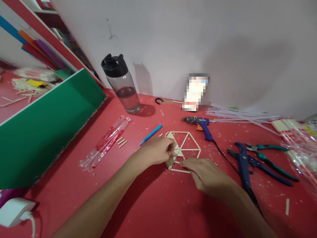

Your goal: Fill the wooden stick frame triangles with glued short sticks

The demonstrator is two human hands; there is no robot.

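A hexagonal frame of thin wooden sticks [190,149] lies flat on the red table, with spokes meeting at its middle. Its left portion is covered by sticks laid side by side [170,163]. My left hand [160,149] rests over that covered portion, thumb and fingers curled together near the centre; whatever they pinch is too small to make out. From the right, my right hand [203,170] reaches over the lower part of the frame. Its fingertips are closed at a short wooden stick [177,162] close to the centre, and its other fingers are folded beneath.
Behind the frame are a blue glue gun [204,127], a blue pen [150,135], a lit phone [195,92] and a water bottle [123,86]. Blue cutters [244,167] and green-handled pliers [272,162] lie right. A green board [54,125] stands left.
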